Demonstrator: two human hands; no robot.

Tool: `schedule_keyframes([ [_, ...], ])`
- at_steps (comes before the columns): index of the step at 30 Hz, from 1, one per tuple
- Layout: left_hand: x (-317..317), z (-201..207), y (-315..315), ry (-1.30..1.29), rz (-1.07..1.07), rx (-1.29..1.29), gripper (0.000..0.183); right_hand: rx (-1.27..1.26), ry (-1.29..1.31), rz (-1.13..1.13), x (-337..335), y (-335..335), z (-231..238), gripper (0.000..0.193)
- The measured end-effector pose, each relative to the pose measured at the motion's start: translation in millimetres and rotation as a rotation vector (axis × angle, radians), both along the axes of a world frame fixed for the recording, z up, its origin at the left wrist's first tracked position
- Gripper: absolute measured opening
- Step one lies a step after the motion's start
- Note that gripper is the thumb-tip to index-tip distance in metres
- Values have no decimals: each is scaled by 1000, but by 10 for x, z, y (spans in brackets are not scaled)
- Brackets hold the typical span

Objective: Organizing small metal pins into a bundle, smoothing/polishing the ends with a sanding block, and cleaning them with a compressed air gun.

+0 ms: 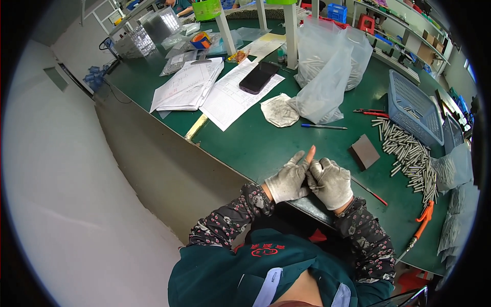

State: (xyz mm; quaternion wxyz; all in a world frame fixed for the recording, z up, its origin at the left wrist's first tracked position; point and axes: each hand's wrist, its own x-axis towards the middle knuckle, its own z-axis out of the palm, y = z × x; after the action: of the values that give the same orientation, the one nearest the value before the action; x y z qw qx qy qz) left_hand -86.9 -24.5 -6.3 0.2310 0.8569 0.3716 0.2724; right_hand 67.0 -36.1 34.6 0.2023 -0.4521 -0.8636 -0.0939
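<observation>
My left hand (288, 182) and my right hand (332, 184) meet over the near table edge, both in whitish, smudged gloves. One bare fingertip (311, 153) sticks up out of the left glove. The right fingers are curled in against the left hand; whatever lies between them is hidden. Just right of my right hand lies a thin metal rod with a red end (377, 196). Beyond it rests a brown block (364, 152). Farther right spreads a heap of small metal pins (409, 156). A blue pen (324, 127) lies ahead of my hands.
A blue plastic basket (415, 110) stands behind the pins, with red-handled pliers (372, 112) beside it. An orange-handled tool (424, 221) lies at right. Clear bags of pins (322, 66), a white cloth (280, 110), a phone (259, 78) and papers (188, 85) occupy the green table's (245, 146) far side.
</observation>
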Motion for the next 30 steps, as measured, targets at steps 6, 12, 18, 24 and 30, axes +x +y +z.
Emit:
schedule_keyframes([
  [6,-1,38,-71,-57,28,137,97,46,251,75,59,63,-54,15],
  [12,-125,-52,-151,-372,153,16,79,128,339,-13,38,-44,83,9],
  [18,-219,84,-335,-411,184,43,64,-232,812,-245,142,96,-238,17],
  [24,-171,-139,-956,-495,32,143,85,-1329,1852,-173,-107,-764,-46,24],
  [30,47,-450,-1367,-369,62,-5,90,-1868,2298,-412,-254,-1190,-861,17],
])
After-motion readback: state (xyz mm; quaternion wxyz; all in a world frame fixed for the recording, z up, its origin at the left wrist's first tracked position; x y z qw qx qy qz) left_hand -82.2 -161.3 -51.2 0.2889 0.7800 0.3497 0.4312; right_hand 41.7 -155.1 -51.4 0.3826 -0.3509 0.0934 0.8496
